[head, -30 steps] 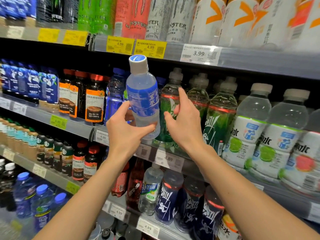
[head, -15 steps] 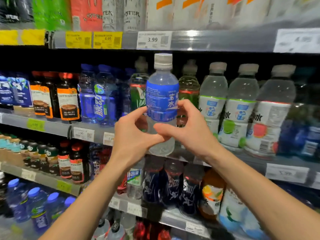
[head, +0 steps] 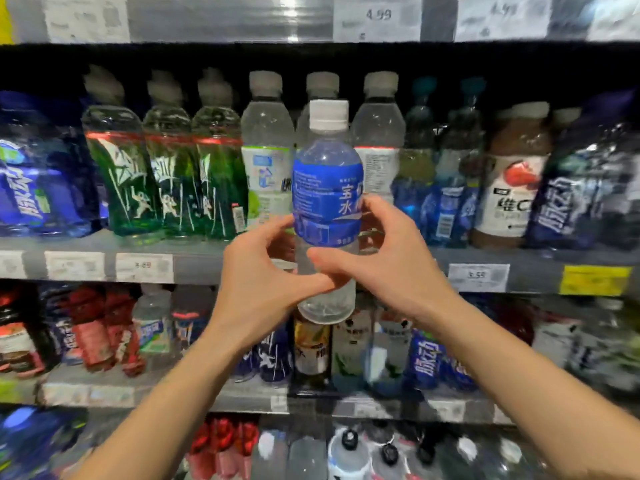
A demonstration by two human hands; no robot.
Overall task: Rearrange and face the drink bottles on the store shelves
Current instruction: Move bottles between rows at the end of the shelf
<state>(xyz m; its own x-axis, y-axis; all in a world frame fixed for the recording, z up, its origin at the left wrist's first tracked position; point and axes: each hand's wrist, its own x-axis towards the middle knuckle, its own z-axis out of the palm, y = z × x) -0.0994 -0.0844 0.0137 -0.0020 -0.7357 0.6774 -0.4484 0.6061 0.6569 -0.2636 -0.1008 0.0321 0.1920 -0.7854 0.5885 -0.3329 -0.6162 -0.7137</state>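
Observation:
I hold a clear drink bottle (head: 327,202) with a blue label and a white cap upright in front of the middle shelf. My left hand (head: 258,282) grips its lower body from the left, thumb across the front. My right hand (head: 388,258) curls round it from the right, fingers on the label's edge. Behind it stand white-labelled clear bottles (head: 266,161) with grey caps. Green-labelled bottles (head: 169,174) fill the shelf to their left.
Blue bottles (head: 446,188), a brown-drink bottle (head: 512,188) and dark blue bottles (head: 585,195) stand to the right. The shelf edge (head: 194,265) carries price tags. Lower shelves hold red, blue and clear bottles (head: 311,348). Another shelf rail (head: 242,19) runs overhead.
The view has swung right along the shelf with the bottle carried that way. The bottle stays upright in both hands, now in front of the white-labelled bottles.

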